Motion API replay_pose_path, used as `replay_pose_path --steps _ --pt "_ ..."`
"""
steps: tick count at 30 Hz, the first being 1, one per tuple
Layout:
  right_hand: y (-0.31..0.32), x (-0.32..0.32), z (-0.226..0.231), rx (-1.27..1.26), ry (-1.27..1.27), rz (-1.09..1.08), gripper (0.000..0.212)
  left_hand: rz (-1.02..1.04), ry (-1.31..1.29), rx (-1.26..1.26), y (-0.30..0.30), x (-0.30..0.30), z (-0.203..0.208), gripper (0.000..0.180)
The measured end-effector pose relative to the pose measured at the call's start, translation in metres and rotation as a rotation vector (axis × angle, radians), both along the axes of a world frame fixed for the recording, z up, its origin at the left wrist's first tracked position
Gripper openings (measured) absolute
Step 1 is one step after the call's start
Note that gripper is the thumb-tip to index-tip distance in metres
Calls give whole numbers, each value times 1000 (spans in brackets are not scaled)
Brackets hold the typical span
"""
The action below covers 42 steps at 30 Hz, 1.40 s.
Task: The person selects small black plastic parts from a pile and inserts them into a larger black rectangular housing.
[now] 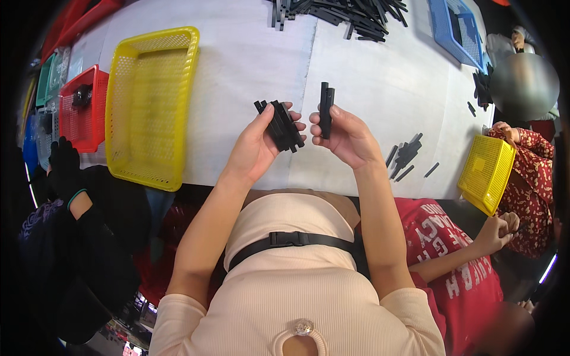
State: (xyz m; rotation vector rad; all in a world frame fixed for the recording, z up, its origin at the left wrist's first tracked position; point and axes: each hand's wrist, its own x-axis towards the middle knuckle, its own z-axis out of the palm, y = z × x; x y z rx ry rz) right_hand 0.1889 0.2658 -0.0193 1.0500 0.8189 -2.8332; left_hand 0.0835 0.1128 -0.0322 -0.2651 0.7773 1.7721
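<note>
Head view: The left hand (256,148) is raised above the white table (249,65), fingers curled and thumb pressed over a bundle of black strips (282,126). The bundle is fanned and tilted, its upper ends pointing up and to the left, its lower ends near the fingertips.

The right hand (350,139) is just beside the left, not touching it. Its thumb and fingers pinch a pair of black strips (326,110) at the lower half; the pair stands nearly upright, the upper ends clear of the hand and slightly offset from one another.

Both hands are positioned over the near half of the table, in front of the person's torso.

A yellow basket (151,101) lies on the table to the left, well apart from the left hand. A red basket (83,113) sits just beside it, further left. A heap of black strips (338,15) occupies the far edge of the table. A blue basket (457,29) lies at the far right. A small cluster of loose strips (407,155) lies on the table near the right wrist.

At the right edge, another person holds a second yellow basket (487,172) tilted against the table edge
</note>
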Motion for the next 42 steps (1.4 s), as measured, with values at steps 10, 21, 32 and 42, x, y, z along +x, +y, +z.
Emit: replay_pose_path --steps 10,21,32,42 --pt "-43 -20 2 1127 -194 186 20 41 8 -39 -3 10 -6 36" --pt "-80 -24 8 2126 -231 269 32 205 -121 36 7 13 -6 26" --pt "-96 -43 44 1815 124 216 38 320 11 98 -37 -28 14 32" --pt "-83 -36 44 1785 148 252 25 -177 1205 -1092 -162 -149 -33 27"
